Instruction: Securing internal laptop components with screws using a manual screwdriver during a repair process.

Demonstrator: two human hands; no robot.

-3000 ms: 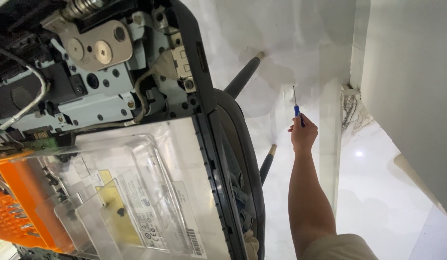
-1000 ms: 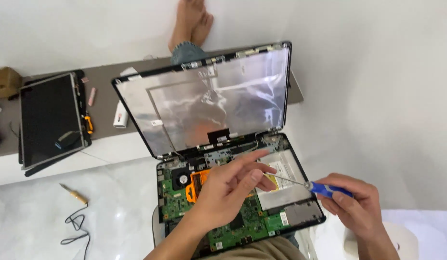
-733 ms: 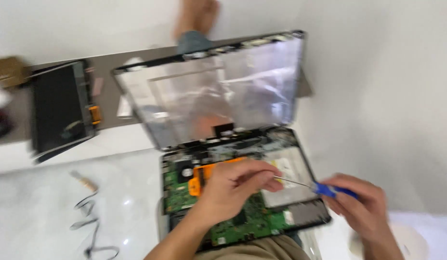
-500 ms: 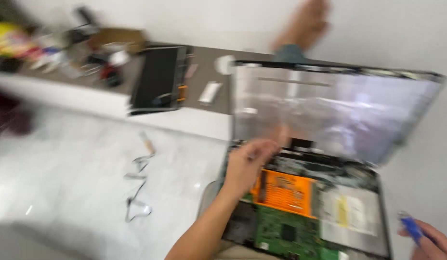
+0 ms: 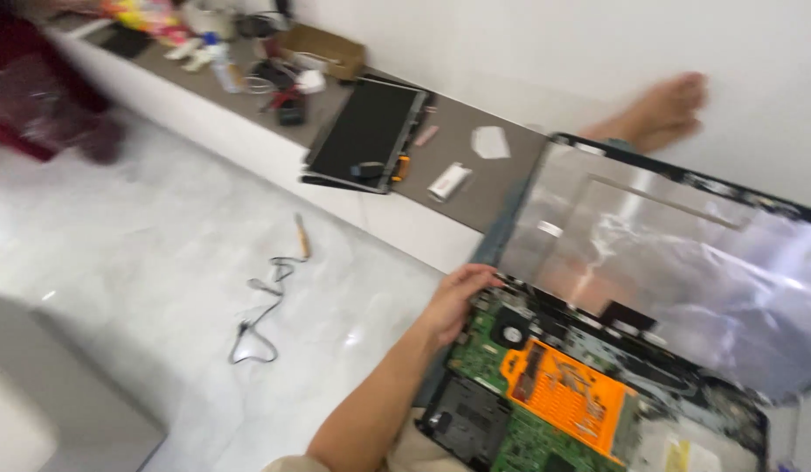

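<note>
your left hand (image 5: 454, 301) grips the near-left corner of the opened-up black laptop with its green circuit board (image 5: 545, 385) on your lap, forearm stretched forward; your right hand is out of view.

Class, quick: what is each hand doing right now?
Left hand: closed on the left rear corner of the opened laptop.
Right hand: not in view.

Left hand (image 5: 454, 301) gripping opened laptop (image 5: 598, 385), floor
</note>
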